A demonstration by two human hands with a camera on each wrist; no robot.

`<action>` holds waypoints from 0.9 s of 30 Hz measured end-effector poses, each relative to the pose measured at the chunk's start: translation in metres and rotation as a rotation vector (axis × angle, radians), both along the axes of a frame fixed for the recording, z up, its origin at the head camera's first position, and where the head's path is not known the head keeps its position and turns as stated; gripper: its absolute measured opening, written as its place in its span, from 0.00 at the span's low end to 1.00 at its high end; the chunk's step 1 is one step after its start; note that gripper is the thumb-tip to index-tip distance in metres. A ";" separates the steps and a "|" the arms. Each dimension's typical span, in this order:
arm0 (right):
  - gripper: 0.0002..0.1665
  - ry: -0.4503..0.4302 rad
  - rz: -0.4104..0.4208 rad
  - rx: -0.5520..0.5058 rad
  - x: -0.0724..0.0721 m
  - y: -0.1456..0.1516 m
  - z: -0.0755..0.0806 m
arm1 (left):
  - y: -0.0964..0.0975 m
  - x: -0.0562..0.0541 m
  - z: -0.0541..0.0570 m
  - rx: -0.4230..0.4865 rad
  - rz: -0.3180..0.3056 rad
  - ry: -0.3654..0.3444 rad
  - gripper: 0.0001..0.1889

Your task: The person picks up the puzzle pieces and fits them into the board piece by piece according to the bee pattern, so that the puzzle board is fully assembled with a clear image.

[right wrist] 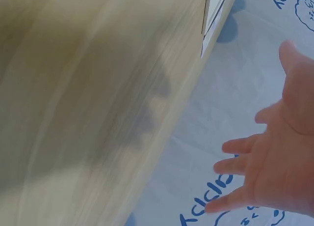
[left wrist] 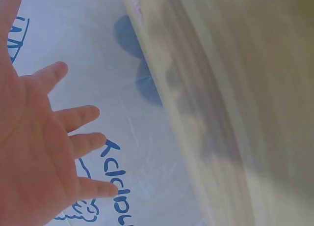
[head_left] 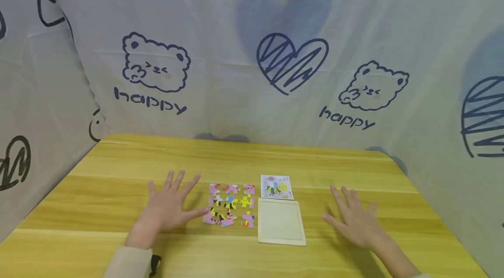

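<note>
Both hands are spread above the wooden table, holding nothing. My left hand (head_left: 167, 208) is at the left of several loose jigsaw pieces (head_left: 230, 202), its thumb tip close to their left edge. The pieces are pink, yellow and black with parts of a bee picture, laid in rough rows. Right of them is a pale wooden puzzle tray (head_left: 281, 222) with a raised border. Behind the tray lies a picture card (head_left: 277, 187) showing a bee. My right hand (head_left: 356, 219) hovers to the right of the tray, fingers apart. In both wrist views the palms face the camera, bare.
The yellow wood-grain table (head_left: 177, 256) ends at the back against a white cloth (head_left: 224, 76) printed with hearts, bears and the word happy. More cloth hangs at the left and right sides. A dark watch or band (head_left: 155, 265) shows at the left cuff.
</note>
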State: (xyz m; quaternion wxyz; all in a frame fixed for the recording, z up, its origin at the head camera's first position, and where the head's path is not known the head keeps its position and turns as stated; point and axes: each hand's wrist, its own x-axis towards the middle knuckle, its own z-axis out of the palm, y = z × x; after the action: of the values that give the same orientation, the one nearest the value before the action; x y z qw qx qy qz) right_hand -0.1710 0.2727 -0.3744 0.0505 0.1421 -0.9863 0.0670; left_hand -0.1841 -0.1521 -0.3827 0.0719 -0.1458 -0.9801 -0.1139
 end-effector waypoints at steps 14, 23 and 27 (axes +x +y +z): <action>0.36 -0.027 0.147 -0.283 -0.006 -0.006 -0.001 | 0.002 -0.004 0.006 0.064 -0.028 0.050 0.40; 0.31 -0.090 0.188 -0.402 -0.010 -0.011 0.001 | 0.002 -0.007 0.010 0.090 -0.059 0.049 0.34; 0.28 -0.160 0.210 -0.438 -0.015 -0.011 0.002 | 0.003 -0.010 0.010 0.104 -0.087 0.038 0.27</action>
State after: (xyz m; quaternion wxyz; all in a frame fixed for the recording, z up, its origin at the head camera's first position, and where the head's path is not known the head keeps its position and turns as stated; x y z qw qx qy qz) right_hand -0.1864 0.2619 -0.3723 -0.0053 0.2236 -0.9290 0.2949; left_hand -0.1942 -0.1493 -0.3726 0.0931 -0.1865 -0.9641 -0.1647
